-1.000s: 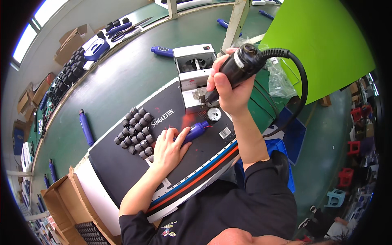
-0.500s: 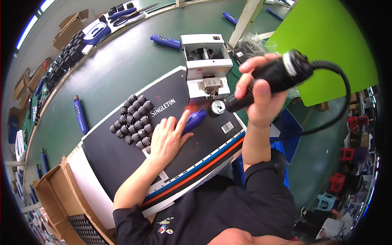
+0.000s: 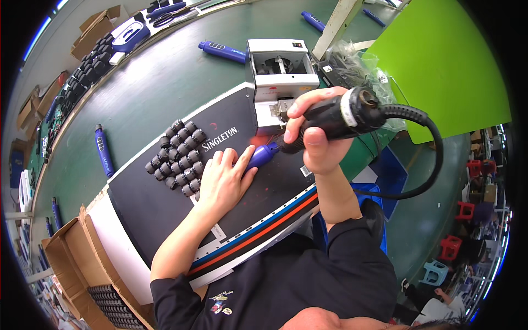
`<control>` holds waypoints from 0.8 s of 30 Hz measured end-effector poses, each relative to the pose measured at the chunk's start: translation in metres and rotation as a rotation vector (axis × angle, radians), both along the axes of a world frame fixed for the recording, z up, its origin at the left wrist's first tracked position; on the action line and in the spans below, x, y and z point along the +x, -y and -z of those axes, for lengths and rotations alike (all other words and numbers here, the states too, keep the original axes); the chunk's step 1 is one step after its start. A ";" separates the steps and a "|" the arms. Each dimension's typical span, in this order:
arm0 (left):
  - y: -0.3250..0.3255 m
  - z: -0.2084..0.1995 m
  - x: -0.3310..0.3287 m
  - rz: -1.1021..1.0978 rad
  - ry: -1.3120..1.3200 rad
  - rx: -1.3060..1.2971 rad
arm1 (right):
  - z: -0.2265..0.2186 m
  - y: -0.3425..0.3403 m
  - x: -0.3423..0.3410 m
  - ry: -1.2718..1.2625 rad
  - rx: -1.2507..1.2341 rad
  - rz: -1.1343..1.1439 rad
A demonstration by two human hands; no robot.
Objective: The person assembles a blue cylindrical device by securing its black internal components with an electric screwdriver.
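My left hand [image 3: 223, 184] presses a blue plastic handle [image 3: 262, 156] against the black mat [image 3: 146, 206], thumb on one side and forefinger along the other. My right hand [image 3: 325, 147] is wrapped round a thick black electric screwdriver [image 3: 335, 116], tilted, with a cable running from its back end. The front of the screwdriver meets the handle's right end; the bit itself is hidden. Left of my left hand lies a cluster of black ribbed rollers [image 3: 179, 154]. Just beyond the screwdriver stands a white screw feeder [image 3: 285, 82], its front partly covered by my right fingers.
Other blue handled devices lie on the green table [image 3: 165, 71], one [image 3: 223, 51] beside the feeder and one [image 3: 104, 149] at left. An open cardboard box [image 3: 69, 247] holds black parts at lower left. A bright green board [image 3: 440, 71] and a metal post [image 3: 338, 27] stand at right.
My right hand has brought the screwdriver left, from the small round gauge-like disc by the feeder to the end of the blue handle. My left hand keeps its hold. The view has shifted slightly.
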State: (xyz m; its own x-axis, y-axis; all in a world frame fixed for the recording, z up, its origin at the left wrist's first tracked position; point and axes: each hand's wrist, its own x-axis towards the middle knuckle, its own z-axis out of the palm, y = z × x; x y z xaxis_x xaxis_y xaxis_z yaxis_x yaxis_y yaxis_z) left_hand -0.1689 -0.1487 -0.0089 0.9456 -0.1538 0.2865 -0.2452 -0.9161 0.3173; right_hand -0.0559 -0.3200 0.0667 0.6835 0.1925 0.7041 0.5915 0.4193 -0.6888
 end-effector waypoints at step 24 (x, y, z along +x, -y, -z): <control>0.004 -0.019 0.000 0.014 0.000 -0.127 | 0.003 -0.007 0.000 -0.049 -0.008 -0.009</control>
State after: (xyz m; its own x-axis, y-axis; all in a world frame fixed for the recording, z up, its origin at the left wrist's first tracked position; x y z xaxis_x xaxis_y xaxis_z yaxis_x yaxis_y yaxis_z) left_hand -0.1687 -0.1527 0.0096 0.9438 -0.1291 0.3043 -0.2573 -0.8649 0.4310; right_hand -0.0555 -0.3133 0.0633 0.7155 0.2047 0.6680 0.5529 0.4186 -0.7205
